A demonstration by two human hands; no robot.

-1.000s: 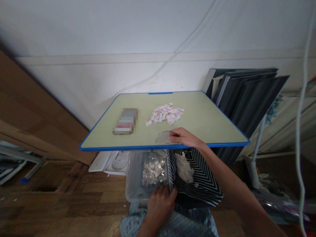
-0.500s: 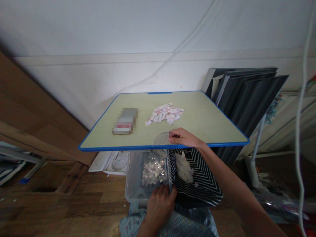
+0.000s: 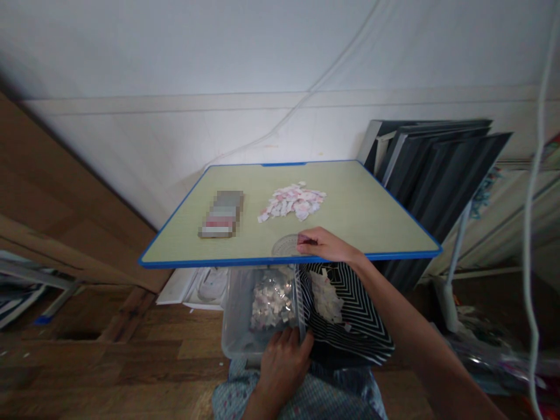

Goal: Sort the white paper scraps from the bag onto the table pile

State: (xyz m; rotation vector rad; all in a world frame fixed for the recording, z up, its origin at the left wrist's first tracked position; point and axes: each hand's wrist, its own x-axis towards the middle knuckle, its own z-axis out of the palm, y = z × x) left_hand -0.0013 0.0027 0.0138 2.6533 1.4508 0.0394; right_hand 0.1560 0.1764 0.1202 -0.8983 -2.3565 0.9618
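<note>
My right hand [image 3: 326, 244] is closed on a clear protractor [image 3: 284, 245], which lies flat at the front edge of the table [image 3: 371, 221]. Behind it is a loose heap of small pinkish-white paper pieces [image 3: 293, 201]. Below the table, my left hand [image 3: 286, 359] is closed over the rim where a translucent plastic bin [image 3: 236, 338] meets a black-and-white striped bag [image 3: 367, 326]. In the bin is a clear bag of small pieces [image 3: 273, 300]. Pale paper scraps [image 3: 327, 297] lie inside the striped bag.
A pixelated box-shaped item [image 3: 222, 214] lies on the table's left side. Dark flat panels [image 3: 433, 169] lean against the wall at right. A white cable [image 3: 531, 233] hangs at far right. A cardboard sheet [image 3: 65, 186] stands at left. White items [image 3: 205, 289] are under the table.
My right hand has slid very slightly left with the protractor. My left hand and the paper heap have stayed in place.
</note>
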